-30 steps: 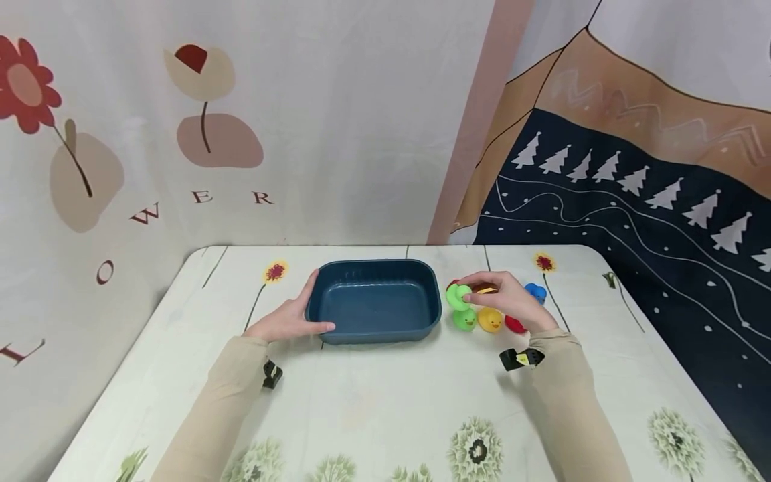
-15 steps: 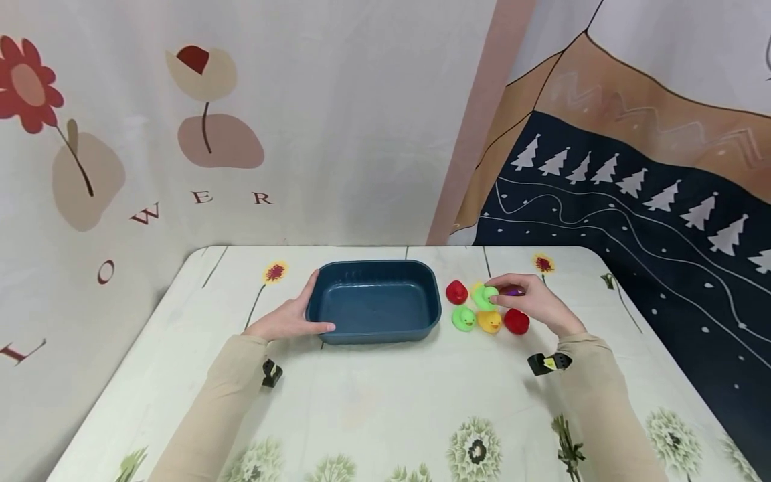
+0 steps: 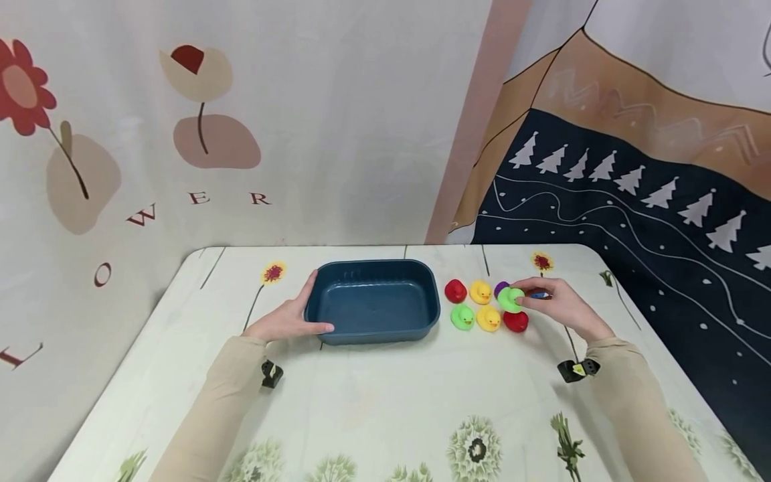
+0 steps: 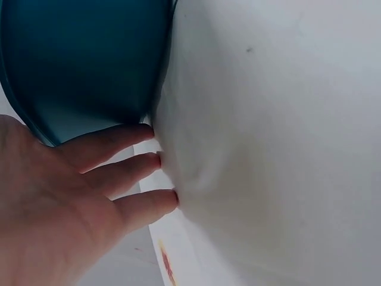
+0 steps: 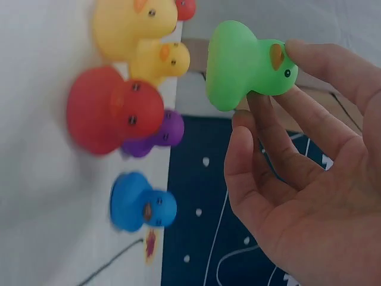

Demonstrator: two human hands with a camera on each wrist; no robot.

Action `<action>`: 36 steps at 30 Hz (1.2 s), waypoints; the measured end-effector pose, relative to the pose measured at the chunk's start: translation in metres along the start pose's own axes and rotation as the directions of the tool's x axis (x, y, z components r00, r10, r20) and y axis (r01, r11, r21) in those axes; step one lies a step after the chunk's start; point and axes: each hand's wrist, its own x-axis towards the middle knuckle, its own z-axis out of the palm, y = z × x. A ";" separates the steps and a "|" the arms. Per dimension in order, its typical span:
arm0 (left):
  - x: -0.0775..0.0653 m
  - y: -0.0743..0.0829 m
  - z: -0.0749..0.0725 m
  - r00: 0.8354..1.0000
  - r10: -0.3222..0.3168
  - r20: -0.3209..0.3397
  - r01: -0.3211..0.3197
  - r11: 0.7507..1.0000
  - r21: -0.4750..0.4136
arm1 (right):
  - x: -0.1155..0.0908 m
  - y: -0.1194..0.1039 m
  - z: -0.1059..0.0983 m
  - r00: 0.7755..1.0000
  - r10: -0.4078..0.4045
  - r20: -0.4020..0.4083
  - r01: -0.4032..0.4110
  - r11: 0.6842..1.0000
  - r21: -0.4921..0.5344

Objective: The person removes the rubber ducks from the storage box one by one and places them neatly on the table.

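Observation:
My left hand rests against the left end of a dark blue rectangular basin, its thumb at the front rim. Its fingers look straight in the left wrist view. My right hand pinches a light green rubber duck by the head between thumb and fingers, raised over the other ducks. Beneath are a purple duck and a red duck; a blue duck is partly hidden by the hand in the head view.
Right of the basin sit another green duck, two yellow ducks, one at the front, and a second red duck. A flower-print cloth covers the table. Printed curtains stand behind it.
My right hand has moved to the right along the ducks with the green duck in its fingers, uncovering the red and yellow ones at the back. The left hand and basin stay put.

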 end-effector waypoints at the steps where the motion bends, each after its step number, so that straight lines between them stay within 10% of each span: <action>1: 0.000 0.000 0.000 1.000 0.001 -0.001 -0.001 1.000 0.000 | -0.002 0.002 -0.002 1.000 -0.003 -0.007 0.003 1.000 -0.002; 36: 0.000 0.000 0.002 1.000 -0.006 -0.011 0.006 1.000 -0.005 | -0.026 0.066 -0.015 0.999 0.017 -0.047 -0.020 0.998 -0.065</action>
